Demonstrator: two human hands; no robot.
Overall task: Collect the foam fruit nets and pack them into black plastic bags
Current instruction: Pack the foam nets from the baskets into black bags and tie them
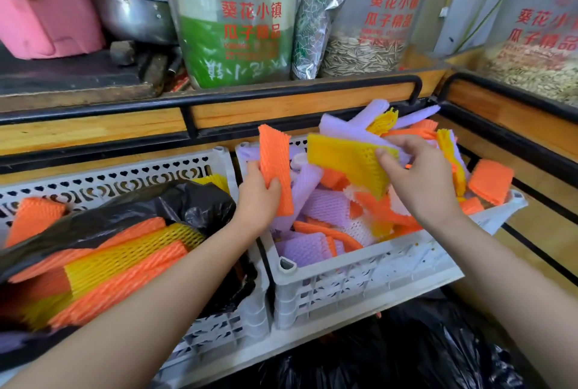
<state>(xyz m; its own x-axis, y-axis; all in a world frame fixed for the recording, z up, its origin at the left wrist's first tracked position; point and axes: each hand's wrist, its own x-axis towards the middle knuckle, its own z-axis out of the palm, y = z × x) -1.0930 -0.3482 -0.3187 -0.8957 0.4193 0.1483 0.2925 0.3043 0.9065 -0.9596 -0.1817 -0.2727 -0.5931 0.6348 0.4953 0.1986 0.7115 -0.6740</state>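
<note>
head view. my left grip (256,194) is clamped on one orange net (275,166), held upright over the left side of the right crate (359,276). my right grip (416,179) pinches a yellow net (344,160) by its right end, so most of it juts out unsupported above the pile (325,210) of purple, orange and yellow nets filling that crate. the left crate (119,169) holds a black bag (194,204), mouth toward me, with a stack (125,260) of orange and yellow nets lying flat inside. a second bag (406,354) lies below the crates' front edge.

risks, as i judge them:
(a) the yellow net is held at one end only; light, springy foam could slip from so small a pinch, or its free end could snag the pile and drag other nets out.
(b) the pile is heaped above the far rim, and an orange piece (491,180) already hangs over the right rim; any stirring may tip nets out of the crate.
(c) both grips are full, so neither can hold the bag's slack lip open; a net pushed in could fold the lip under, or land in the left crate outside the bag.
(d) a careless insert could skew the flat stack and waste space in the bag.
</note>
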